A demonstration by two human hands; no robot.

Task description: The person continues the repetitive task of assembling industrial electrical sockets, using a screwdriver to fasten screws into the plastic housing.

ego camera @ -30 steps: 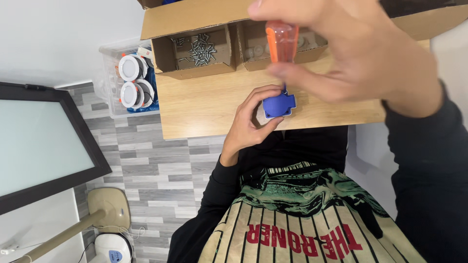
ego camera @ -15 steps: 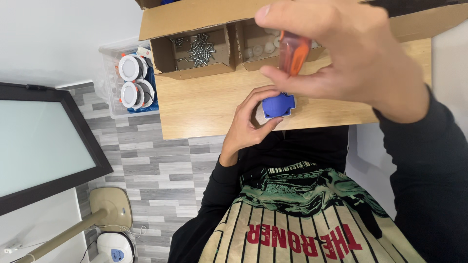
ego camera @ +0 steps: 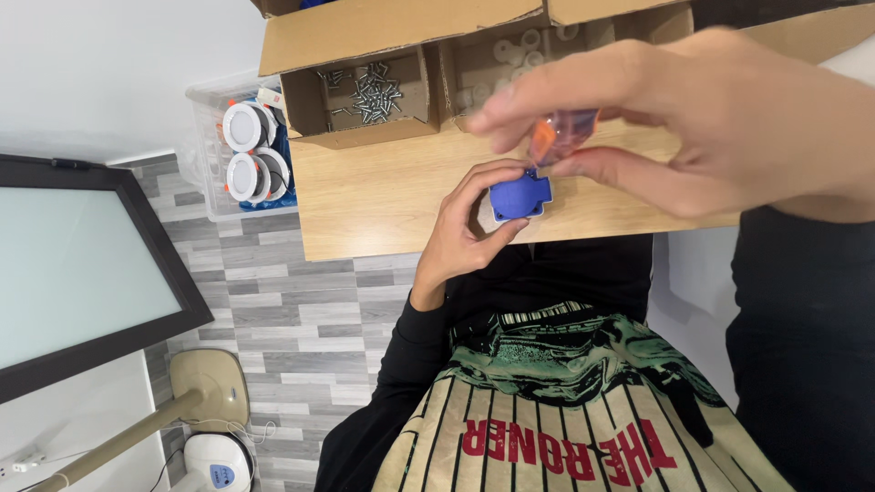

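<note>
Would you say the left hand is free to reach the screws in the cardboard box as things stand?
Probably not yet: the left hand is gripping the blue part. The screws lie uncovered in the open box just beyond it, with bare tabletop between.

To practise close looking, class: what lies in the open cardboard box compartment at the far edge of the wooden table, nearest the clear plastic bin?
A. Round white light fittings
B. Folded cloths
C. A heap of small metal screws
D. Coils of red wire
C. The left compartment of the cardboard box holds a loose heap of small grey metal screws; the round white light fittings sit in the clear plastic bin beside it.
</note>
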